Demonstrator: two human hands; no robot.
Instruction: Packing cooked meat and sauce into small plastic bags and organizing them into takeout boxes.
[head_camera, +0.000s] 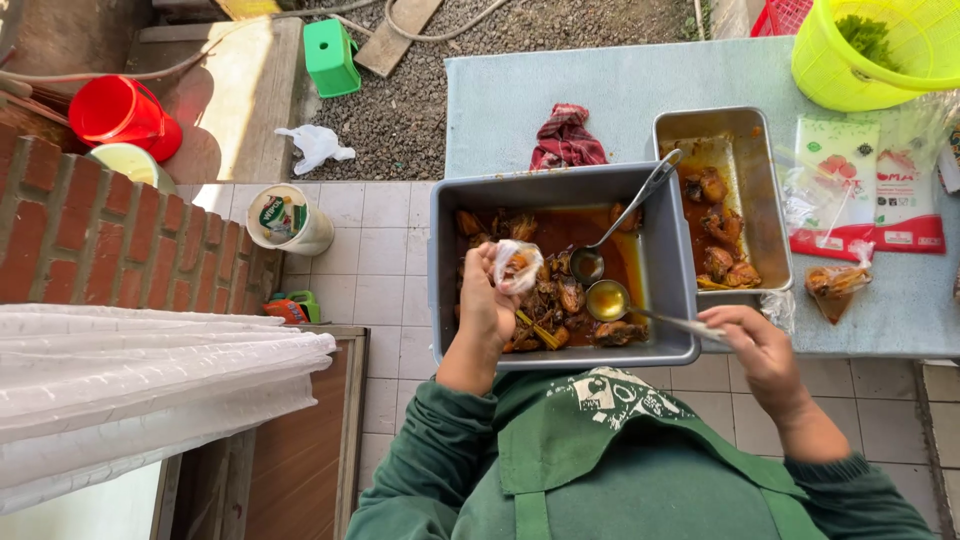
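My left hand (487, 300) holds a small clear plastic bag (517, 266) with pieces of braised meat in it, over a large grey tub (680, 300) of meat in brown sauce. My right hand (762, 345) grips the handle of a metal ladle (608, 299) whose bowl is full of sauce and hovers above the tub, just right of the bag. A second ladle (622, 221) rests in the tub, its handle leaning on the far rim.
A metal tray (772, 220) with more braised meat stands right of the tub on a pale blue table (560, 95). A filled, tied bag (835, 283), packets of plastic bags (870, 190), a red cloth (566, 137) and a yellow-green basket (880, 50) also lie there. A brick wall (90, 230) rises at left.
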